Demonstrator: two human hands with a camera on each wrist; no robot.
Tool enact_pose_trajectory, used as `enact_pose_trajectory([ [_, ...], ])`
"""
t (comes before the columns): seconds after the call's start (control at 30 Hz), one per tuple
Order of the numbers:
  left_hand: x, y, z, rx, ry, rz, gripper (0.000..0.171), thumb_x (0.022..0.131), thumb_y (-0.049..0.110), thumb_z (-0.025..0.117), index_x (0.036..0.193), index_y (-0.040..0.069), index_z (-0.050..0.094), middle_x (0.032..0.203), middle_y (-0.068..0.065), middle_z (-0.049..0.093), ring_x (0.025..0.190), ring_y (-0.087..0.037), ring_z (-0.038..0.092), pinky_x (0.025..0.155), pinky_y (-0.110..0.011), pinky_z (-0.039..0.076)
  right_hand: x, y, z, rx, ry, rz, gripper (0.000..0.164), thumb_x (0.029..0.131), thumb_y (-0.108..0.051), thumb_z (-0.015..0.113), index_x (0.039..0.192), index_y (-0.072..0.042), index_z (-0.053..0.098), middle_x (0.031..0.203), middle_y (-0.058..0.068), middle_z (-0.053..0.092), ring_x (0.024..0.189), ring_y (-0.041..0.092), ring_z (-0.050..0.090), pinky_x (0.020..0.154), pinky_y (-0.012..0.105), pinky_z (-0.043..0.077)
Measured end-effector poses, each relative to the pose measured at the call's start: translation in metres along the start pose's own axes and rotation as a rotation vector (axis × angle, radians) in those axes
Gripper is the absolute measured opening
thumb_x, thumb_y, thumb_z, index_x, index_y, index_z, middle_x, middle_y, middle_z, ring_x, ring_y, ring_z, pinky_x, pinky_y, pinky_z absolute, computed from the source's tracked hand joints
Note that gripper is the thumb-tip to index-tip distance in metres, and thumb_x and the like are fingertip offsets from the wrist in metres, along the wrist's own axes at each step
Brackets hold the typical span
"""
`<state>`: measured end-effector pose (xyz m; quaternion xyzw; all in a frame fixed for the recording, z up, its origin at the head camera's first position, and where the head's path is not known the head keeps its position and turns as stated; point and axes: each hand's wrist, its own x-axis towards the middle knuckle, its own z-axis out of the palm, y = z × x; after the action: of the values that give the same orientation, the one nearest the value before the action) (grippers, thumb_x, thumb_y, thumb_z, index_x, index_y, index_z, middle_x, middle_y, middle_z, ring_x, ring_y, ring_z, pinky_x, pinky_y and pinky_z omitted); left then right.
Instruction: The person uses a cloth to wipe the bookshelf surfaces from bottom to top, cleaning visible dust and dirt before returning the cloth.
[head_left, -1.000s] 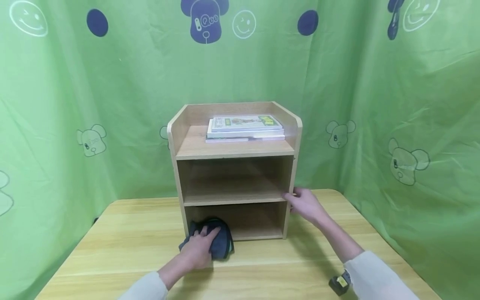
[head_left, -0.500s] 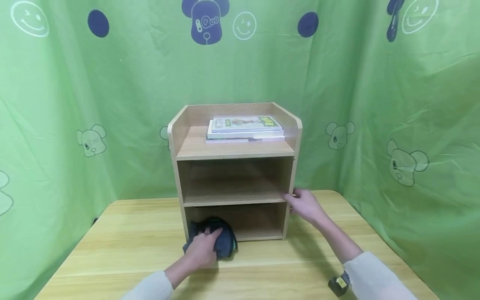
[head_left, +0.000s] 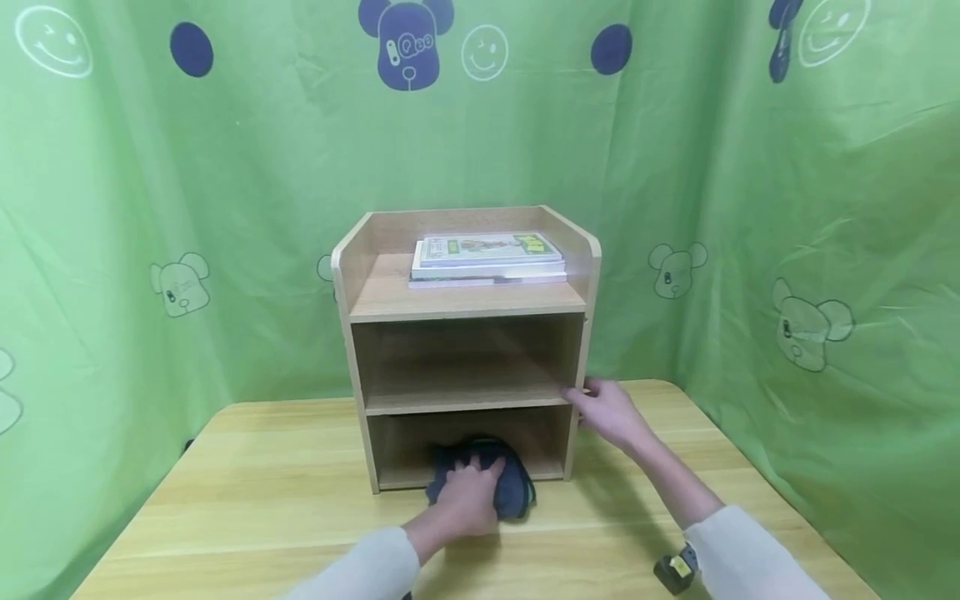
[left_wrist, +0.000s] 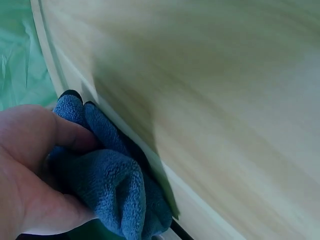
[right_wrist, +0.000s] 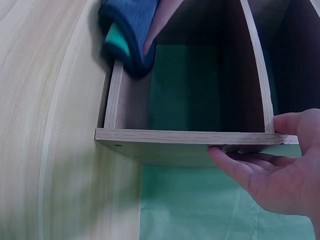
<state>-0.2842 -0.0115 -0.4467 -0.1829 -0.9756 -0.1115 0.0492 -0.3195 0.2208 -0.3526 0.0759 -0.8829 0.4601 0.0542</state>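
Observation:
A dark blue cloth with a black edge and green underside [head_left: 514,490] lies bunched at the front edge of the small wooden shelf's [head_left: 468,317] bottom board. My left hand [head_left: 467,498] grips it, and the left wrist view shows thumb and fingers curled into the terry-like blue fabric [left_wrist: 107,185]. On the shelf's right side, my right hand [head_left: 611,412] holds the side panel [right_wrist: 185,136]. Its thumb is by the middle board's front edge, while the other fingers lie along the outer face in the right wrist view.
Several books [head_left: 487,260] are stacked on the shelf's top. The shelf stands on a light wooden table [head_left: 247,500]. Near the right sleeve lies a small black object with a yellow label [head_left: 675,572]. Green curtains [head_left: 247,167] hang behind and on both sides.
My left hand has moved to the right with the cloth, from the shelf's left corner along its bottom front edge to right of the middle. The right hand has stayed on the side panel.

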Motion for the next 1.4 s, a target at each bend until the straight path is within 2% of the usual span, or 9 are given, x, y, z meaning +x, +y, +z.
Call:
enact_pose_trajectory([
  [0.2, 0.012, 0.035, 0.009, 0.06, -0.026, -0.001, 0.092, 0.064, 0.013, 0.083, 0.15, 0.02, 0.051, 0.147, -0.03, 0.05, 0.13, -0.053, 0.051, 0.108, -0.059, 0.044, 0.002, 0.0, 0.0, -0.014, 0.01, -0.012, 0.052, 0.101, -0.03, 0.058, 0.133, 0.01, 0.056, 0.126, 0.032, 0.064, 0.089, 0.032, 0.073, 0.085, 0.047, 0.06],
  [0.33, 0.024, 0.054, 0.011, 0.094, -0.05, -0.009, 0.086, 0.069, 0.02, 0.083, 0.149, 0.023, 0.052, 0.148, -0.025, 0.051, 0.13, -0.049, 0.052, 0.108, -0.057, 0.044, 0.004, 0.0, 0.0, -0.022, 0.016, -0.021, 0.05, 0.1, -0.031, 0.058, 0.131, 0.009, 0.059, 0.123, 0.031, 0.065, 0.086, 0.029, 0.072, 0.079, 0.04, 0.06],
  [0.47, 0.034, 0.065, 0.013, 0.127, -0.067, -0.014, 0.079, 0.074, 0.028, 0.081, 0.148, 0.024, 0.052, 0.147, -0.023, 0.053, 0.13, -0.048, 0.053, 0.107, -0.056, 0.045, 0.006, -0.001, -0.001, -0.03, 0.025, -0.024, 0.049, 0.1, -0.031, 0.058, 0.129, 0.008, 0.06, 0.12, 0.03, 0.066, 0.082, 0.029, 0.072, 0.074, 0.035, 0.059],
  [0.73, 0.044, 0.071, 0.015, 0.165, -0.073, -0.052, 0.086, 0.071, 0.033, 0.084, 0.15, 0.023, 0.05, 0.146, -0.018, 0.056, 0.131, -0.047, 0.053, 0.109, -0.057, 0.043, 0.008, -0.004, 0.0, -0.03, 0.024, -0.031, 0.048, 0.1, -0.03, 0.057, 0.129, 0.009, 0.06, 0.112, 0.029, 0.068, 0.077, 0.025, 0.071, 0.07, 0.032, 0.057],
  [0.97, 0.035, 0.072, 0.017, 0.239, -0.084, -0.036, 0.081, 0.07, 0.041, 0.086, 0.145, 0.031, 0.055, 0.146, -0.016, 0.056, 0.129, -0.044, 0.055, 0.105, -0.054, 0.046, 0.007, 0.002, 0.003, -0.049, 0.018, -0.016, 0.049, 0.1, -0.031, 0.058, 0.128, 0.009, 0.061, 0.108, 0.026, 0.069, 0.077, 0.025, 0.072, 0.071, 0.034, 0.057],
  [1.23, 0.026, 0.071, 0.02, 0.276, -0.079, 0.015, 0.084, 0.068, 0.032, 0.085, 0.146, 0.038, 0.054, 0.149, -0.016, 0.053, 0.13, -0.043, 0.055, 0.105, -0.05, 0.047, 0.006, 0.004, 0.003, -0.02, 0.021, -0.023, 0.049, 0.1, -0.03, 0.058, 0.13, 0.008, 0.06, 0.114, 0.027, 0.068, 0.082, 0.028, 0.073, 0.073, 0.032, 0.059],
  [1.4, 0.024, 0.07, 0.021, 0.266, -0.089, 0.022, 0.09, 0.069, 0.03, 0.085, 0.151, 0.037, 0.048, 0.153, -0.016, 0.049, 0.134, -0.044, 0.052, 0.11, -0.051, 0.044, 0.005, 0.002, 0.001, -0.03, 0.019, -0.025, 0.049, 0.101, -0.031, 0.058, 0.132, 0.007, 0.059, 0.117, 0.029, 0.067, 0.083, 0.028, 0.073, 0.074, 0.034, 0.058],
])
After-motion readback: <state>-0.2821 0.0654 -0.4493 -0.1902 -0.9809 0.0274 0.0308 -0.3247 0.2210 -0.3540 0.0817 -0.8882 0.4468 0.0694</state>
